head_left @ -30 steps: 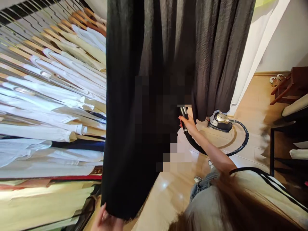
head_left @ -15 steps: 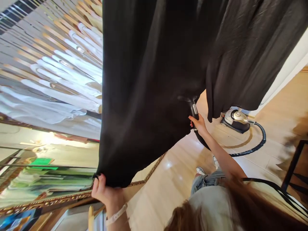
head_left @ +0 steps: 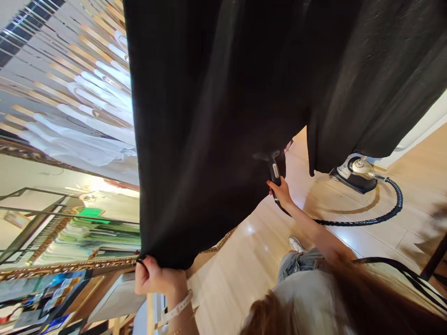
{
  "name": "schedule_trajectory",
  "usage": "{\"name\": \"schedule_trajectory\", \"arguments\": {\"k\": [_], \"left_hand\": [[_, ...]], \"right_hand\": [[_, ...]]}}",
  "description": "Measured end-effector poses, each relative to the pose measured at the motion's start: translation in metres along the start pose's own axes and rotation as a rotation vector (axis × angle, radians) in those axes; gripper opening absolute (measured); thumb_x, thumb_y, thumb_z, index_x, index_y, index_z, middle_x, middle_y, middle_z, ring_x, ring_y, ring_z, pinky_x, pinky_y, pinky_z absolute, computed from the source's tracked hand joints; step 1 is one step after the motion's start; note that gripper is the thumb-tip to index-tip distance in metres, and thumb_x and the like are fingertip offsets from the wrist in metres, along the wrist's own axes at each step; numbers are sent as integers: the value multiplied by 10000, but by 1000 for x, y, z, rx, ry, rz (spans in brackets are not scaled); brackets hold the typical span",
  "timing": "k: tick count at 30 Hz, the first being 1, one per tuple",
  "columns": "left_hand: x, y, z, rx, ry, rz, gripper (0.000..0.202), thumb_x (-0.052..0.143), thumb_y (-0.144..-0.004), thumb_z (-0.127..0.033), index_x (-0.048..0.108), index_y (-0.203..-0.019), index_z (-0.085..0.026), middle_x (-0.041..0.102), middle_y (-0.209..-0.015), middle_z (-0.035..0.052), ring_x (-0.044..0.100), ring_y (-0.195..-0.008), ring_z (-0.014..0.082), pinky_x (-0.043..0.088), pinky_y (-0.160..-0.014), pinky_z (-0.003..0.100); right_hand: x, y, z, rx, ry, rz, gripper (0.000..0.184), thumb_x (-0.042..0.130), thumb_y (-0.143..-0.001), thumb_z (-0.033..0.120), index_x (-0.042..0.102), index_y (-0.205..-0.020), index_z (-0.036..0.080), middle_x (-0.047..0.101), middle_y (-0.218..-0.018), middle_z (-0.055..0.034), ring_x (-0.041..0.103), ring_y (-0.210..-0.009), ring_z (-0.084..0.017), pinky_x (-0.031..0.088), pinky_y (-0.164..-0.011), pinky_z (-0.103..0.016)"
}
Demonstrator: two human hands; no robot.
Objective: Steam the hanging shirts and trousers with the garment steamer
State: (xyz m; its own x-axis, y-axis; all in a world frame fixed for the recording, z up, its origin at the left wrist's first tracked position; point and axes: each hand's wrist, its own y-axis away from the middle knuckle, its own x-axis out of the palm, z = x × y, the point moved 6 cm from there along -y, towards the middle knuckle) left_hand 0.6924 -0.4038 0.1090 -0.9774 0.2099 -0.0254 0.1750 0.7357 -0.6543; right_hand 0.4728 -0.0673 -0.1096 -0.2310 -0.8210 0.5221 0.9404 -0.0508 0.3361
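A long black garment (head_left: 216,116) hangs from above and fills the upper middle of the view. My left hand (head_left: 155,277) is closed on its bottom hem at the lower left, pulling the cloth taut. My right hand (head_left: 281,191) grips the handle of a black steamer head (head_left: 270,160), which is pressed against the garment's lower right part. A ribbed black hose (head_left: 366,221) loops from the handle across the floor to the steamer base (head_left: 356,168).
A rail of white and cream clothes on wooden hangers (head_left: 80,93) runs along the left. A gold-framed mirror (head_left: 66,267) leans below it. Pale wooden floor (head_left: 244,274) lies underfoot. A second dark garment (head_left: 377,93) hangs at the right. A dark chair frame (head_left: 433,265) stands at the far right.
My left hand has come up into view holding the hem and drawn the garment out to the left. The steamer head stays against the cloth, shifted slightly lower.
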Motion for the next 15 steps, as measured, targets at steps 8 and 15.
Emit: {"name": "schedule_trajectory", "arguments": {"k": [8,15], "left_hand": [[8,-1,4,-109,47,32,503,779,-662,-432,334,-603,-203,237,-651,-41,292,-680,110,334,-663,276],[20,-12,18,-151,105,53,442,774,-668,-397,383,-637,-193,333,-651,-48,353,-702,112,371,-708,281]], "right_hand": [[12,-7,2,-103,37,-67,383,720,-744,462,482,-955,249,569,-692,80,554,-525,-110,469,-510,-248],[4,-7,-22,-53,160,-78,379,749,-660,409,506,-889,230,575,-673,75,553,-485,-123,459,-470,-261]]}}
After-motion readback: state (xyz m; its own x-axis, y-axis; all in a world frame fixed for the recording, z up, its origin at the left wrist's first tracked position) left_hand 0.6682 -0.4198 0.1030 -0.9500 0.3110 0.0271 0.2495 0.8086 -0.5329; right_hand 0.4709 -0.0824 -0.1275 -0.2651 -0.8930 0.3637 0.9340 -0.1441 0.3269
